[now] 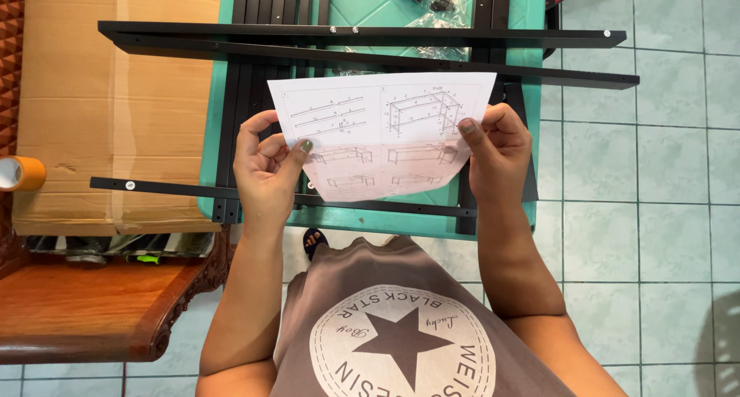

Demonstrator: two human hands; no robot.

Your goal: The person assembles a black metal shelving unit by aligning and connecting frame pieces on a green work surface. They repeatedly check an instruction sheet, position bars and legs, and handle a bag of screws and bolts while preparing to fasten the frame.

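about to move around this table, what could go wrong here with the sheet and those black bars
The long black bars overhang the teal table on both sides, so a bump might tip them off. The instruction sheet, pinched by the left hand and right hand, could crease or tear if pulled apart.

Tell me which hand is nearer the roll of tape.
Left. The left hand grips the instruction sheet on the side toward the tape roll; the right hand holds the sheet's far edge.

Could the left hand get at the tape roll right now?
Probably not right away: the left hand grips the instruction sheet together with the right hand, and the tape roll lies well off on the cardboard box.
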